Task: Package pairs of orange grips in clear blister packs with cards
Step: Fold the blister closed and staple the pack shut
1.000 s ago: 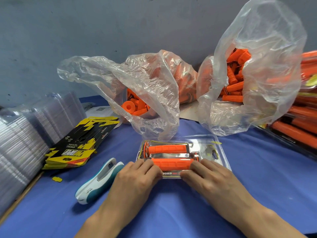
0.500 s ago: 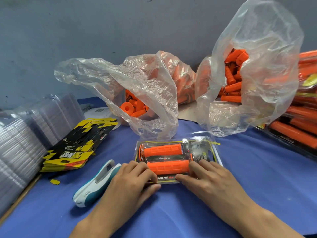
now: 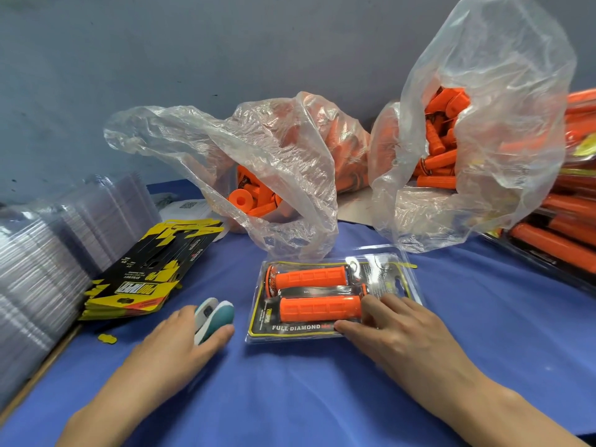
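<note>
Head camera looks down on a clear plastic blister pack (image 3: 404, 277) lying flat on the blue cloth-covered surface (image 3: 290, 398). It is closed over a black-and-yellow printed card (image 3: 300, 327) and two ribbed orange rubber grips (image 3: 319, 308), which lie side by side. Right hand (image 3: 396, 330) rests on the pack's near right part, fingers (image 3: 371, 304) straight and slightly spread, pressing it down. Left hand (image 3: 180, 343) curls round a white-and-teal handheld tool (image 3: 214, 317), probably a stapler, just left of the pack.

This pack looks filled and shut, with fastening the likely step in hand. Finished packs (image 3: 567, 227) are piled at the right edge. Plenty is left to do: two crumpled clear plastic bags (image 3: 283, 175) (image 3: 483, 140) behind the pack hold many loose orange grips. A stack of black-and-yellow cards (image 3: 145, 279) and rows of empty clear shells (image 3: 48, 269) wait at the left.

Behind the surface stands a plain grey-blue wall (image 3: 161, 59), scuffed in places.
</note>
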